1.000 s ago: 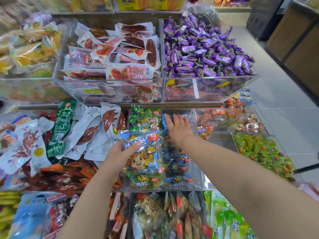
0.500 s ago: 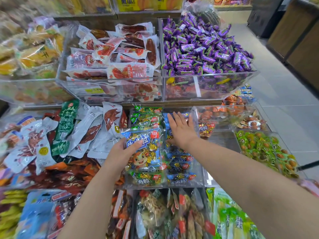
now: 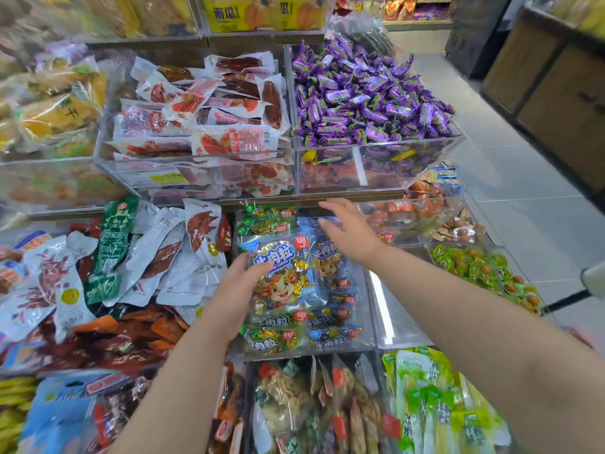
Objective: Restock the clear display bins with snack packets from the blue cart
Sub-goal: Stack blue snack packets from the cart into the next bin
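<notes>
My left hand (image 3: 240, 288) grips a blue snack packet (image 3: 284, 273) with a cartoon cow by its left edge, above a clear display bin (image 3: 366, 309) on the middle shelf. That bin holds green packets (image 3: 266, 221) on its left side and blue ones (image 3: 334, 319) on its right. My right hand (image 3: 350, 229) hovers with straight fingers over the blue packets at the back of the bin and holds nothing. The blue cart is out of view.
Left of the bin lie white and green meat packets (image 3: 157, 253). Above it stand bins of red sausage packets (image 3: 209, 119) and purple candies (image 3: 366, 99). An almost bare clear bin (image 3: 397, 316) sits to the right, with round green snacks (image 3: 481, 273) beyond. Tiled floor (image 3: 523, 178) runs along the right.
My right hand has lifted off the blue packets and shifted a little right, fingers now spread in the air. My left hand keeps its hold on the cartoon packet in about the same place.
</notes>
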Motion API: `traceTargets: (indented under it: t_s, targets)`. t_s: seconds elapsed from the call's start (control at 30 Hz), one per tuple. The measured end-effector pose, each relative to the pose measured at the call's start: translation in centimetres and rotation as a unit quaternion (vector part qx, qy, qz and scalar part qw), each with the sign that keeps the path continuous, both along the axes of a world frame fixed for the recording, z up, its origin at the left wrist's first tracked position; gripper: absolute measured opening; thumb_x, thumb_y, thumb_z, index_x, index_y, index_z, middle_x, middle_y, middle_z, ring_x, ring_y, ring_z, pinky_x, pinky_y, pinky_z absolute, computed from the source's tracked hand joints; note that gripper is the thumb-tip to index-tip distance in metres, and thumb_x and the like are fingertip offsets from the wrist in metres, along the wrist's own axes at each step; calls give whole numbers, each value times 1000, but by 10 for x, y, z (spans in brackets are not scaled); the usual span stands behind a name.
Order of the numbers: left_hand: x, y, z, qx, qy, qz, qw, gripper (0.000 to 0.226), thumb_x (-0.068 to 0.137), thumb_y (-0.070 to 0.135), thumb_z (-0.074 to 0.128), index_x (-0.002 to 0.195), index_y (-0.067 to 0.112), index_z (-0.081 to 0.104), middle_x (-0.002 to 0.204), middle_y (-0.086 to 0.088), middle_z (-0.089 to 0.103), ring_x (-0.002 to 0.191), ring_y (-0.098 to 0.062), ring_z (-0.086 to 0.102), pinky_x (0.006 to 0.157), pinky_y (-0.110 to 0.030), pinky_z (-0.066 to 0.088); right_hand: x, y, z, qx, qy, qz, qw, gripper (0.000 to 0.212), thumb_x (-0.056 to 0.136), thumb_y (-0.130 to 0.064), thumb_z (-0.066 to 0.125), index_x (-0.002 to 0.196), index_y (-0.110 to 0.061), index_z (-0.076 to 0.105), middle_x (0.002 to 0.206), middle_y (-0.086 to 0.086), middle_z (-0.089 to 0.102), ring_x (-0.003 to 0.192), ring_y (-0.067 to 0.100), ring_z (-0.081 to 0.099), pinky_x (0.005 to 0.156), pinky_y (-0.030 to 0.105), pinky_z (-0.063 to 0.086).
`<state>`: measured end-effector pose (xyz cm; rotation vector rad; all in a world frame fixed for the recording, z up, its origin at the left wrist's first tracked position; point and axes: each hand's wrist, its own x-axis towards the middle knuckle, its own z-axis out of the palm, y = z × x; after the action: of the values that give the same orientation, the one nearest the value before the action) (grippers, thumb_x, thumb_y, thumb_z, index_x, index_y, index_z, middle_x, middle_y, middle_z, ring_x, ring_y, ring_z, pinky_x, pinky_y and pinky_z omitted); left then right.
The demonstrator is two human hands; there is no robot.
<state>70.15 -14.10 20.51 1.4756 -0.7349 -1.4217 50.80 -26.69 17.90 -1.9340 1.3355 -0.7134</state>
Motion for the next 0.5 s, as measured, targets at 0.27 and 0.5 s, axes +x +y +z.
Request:
traceTargets:
  t_s: [0.27, 0.5]
  targets:
    - [-40, -1, 2, -15, -28, -114, 993, 35, 94, 16, 58, 128, 14, 50, 110, 6, 57, 91, -2, 59, 80, -20, 46, -19, 43, 37, -22, 171, 208, 963, 97, 65, -50, 80, 146, -26, 32, 126, -6, 52, 111, 8, 48, 95, 25, 40]
    - [-15, 13, -19, -138, -425, -141, 884, 56, 81, 50, 68, 130, 29, 52, 135, 11, 50, 128, -9, 42, 104, -28, 32, -26, 25, 22, -27, 364, 182, 913, 60, 81, -46, 67, 127, -12, 47, 123, 9, 55, 112, 28, 51, 75, 27, 32]
